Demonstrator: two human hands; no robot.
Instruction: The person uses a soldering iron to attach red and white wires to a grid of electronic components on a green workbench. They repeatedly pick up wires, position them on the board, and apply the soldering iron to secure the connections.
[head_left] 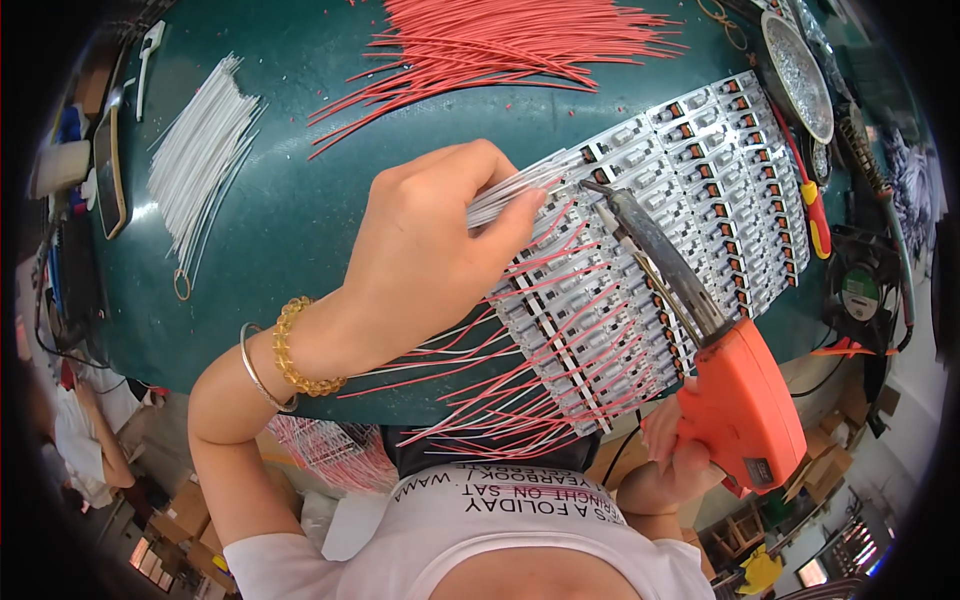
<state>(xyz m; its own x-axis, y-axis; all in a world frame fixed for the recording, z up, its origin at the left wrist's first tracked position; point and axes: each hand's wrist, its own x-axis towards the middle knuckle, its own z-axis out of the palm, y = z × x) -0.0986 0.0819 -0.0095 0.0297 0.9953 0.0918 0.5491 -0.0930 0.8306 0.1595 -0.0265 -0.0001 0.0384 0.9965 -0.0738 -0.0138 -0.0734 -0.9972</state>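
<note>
Pinching white wires [508, 196] at the left edge of the panel [735, 180], the left hand [430, 240] holds its fingers narrow; the right hand [688, 462] wraps its fingers around the soldering gun [745, 400], tip over the panel.

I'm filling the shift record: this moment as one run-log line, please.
left hand: pinching white wires | right hand: gripping orange soldering gun | gun tip: by small boards, contact unclear | beyond: red wire pile
</note>
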